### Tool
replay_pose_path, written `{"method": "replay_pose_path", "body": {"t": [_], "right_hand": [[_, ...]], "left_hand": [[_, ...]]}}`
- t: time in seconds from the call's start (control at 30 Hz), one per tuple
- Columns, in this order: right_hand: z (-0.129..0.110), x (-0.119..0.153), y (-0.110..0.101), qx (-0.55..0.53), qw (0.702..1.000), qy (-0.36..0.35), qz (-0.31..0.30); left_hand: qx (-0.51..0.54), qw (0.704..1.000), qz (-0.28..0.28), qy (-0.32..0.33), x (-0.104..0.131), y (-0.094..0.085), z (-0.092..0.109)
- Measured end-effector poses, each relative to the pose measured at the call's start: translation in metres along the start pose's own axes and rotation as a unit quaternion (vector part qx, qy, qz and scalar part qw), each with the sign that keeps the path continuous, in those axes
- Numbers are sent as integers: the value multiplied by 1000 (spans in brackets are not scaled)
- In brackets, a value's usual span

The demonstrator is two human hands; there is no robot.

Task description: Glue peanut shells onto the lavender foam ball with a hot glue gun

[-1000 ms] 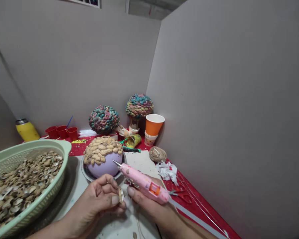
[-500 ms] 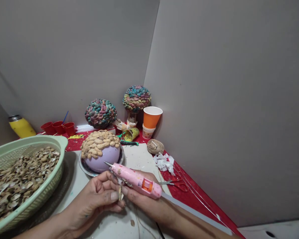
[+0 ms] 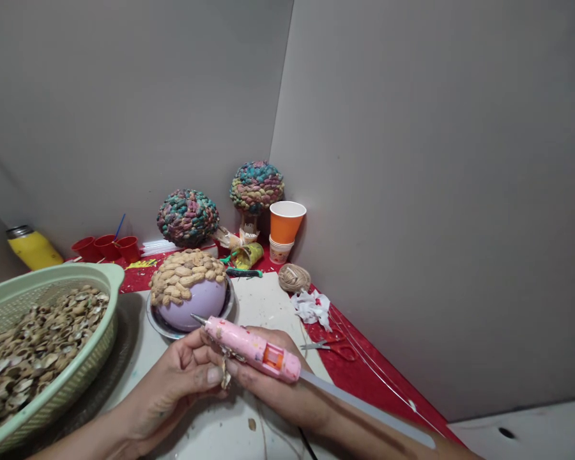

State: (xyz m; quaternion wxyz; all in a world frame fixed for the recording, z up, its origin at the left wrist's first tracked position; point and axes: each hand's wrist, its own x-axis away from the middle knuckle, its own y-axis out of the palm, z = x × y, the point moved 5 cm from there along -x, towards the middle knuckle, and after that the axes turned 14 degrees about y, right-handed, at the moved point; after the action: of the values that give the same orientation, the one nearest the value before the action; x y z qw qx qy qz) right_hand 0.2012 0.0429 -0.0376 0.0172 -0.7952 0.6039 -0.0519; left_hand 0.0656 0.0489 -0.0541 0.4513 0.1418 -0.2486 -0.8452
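Observation:
My right hand (image 3: 282,390) is wrapped round a pink hot glue gun (image 3: 249,345), with a clear glue stick (image 3: 364,409) coming out of its back end. The gun's metal nozzle points left, in front of the balloon. Between the closed fingers of my left hand (image 3: 182,377) is a peanut shell (image 3: 226,374), which the right fingertips touch or nearly touch. Just beyond sits a lilac balloon (image 3: 199,306), its upper part covered with peanut shells (image 3: 186,271); it rests in a metal bowl (image 3: 154,322).
At the left stands a green basket (image 3: 112,281) of shells. Behind are two coloured shell-covered balls (image 3: 188,217), red cups (image 3: 129,248), a yellow bottle (image 3: 36,249) and an orange paper cup (image 3: 286,223). Twine (image 3: 294,278), crumpled tissue (image 3: 311,306) and scissors (image 3: 340,350) lie at the right.
The whole view has shifted slightly, so everything sits a little further left. The peanut shell has turned a little between the fingers; both hands keep their hold.

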Motion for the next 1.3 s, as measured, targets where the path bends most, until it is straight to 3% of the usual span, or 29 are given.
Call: {"method": "replay_pose_path", "body": {"t": [0.2, 0.33, 0.5, 0.73, 0.83, 1.07, 1.17, 1.3], "right_hand": [[0, 1, -4, -25, 1000, 1, 8], [-6, 1, -10, -67, 997, 18, 25], [1, -5, -18, -43, 996, 65, 49], [14, -6, -38, -19, 989, 93, 109], [6, -2, -44, -26, 993, 64, 95], [-13, 8, -43, -6, 999, 17, -33], [-37, 15, -39, 73, 992, -80, -56], [-56, 22, -32, 199, 962, -181, -55]], "left_hand": [[-30, 999, 6, 24, -2, -5, -1], [-117, 988, 18, 94, -7, -18, 1], [-200, 972, 28, 121, -12, -23, 8], [-142, 979, 76, 126, -13, -27, 14], [-93, 985, 81, 119, -13, -24, 18], [-81, 986, 75, 126, -7, -12, 38], [-86, 983, 72, 143, -5, -13, 44], [-94, 979, 75, 165, -4, -15, 51]]}}
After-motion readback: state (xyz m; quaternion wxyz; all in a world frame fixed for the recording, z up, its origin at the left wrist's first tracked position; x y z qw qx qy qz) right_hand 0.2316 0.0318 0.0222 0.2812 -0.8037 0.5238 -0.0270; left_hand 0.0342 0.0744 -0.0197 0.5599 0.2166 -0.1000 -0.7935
